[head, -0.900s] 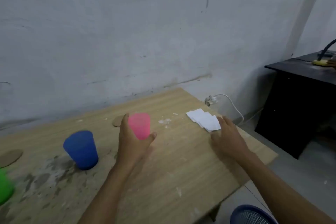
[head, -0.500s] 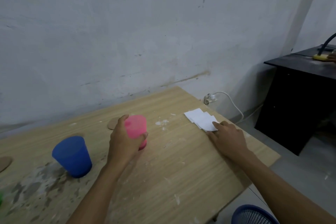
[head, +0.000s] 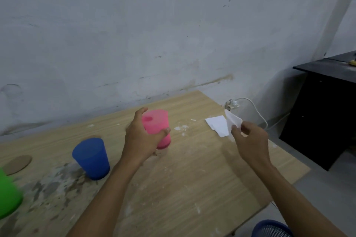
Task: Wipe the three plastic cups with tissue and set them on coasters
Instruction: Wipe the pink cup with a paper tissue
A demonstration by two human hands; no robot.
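- Left hand (head: 141, 140) gripping pink cup (head: 157, 128), fingers curled round it.
- Right hand (head: 250, 140) pinching tissue (head: 233, 121); should be wiping rim w/ cup steady over desk (head: 192, 179).

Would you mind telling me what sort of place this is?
Probably a bare workroom or spare room, not a kitchen: a stained wooden table against a scuffed, unpainted-looking wall, a dark desk beside it, and a wall socket near the floor.
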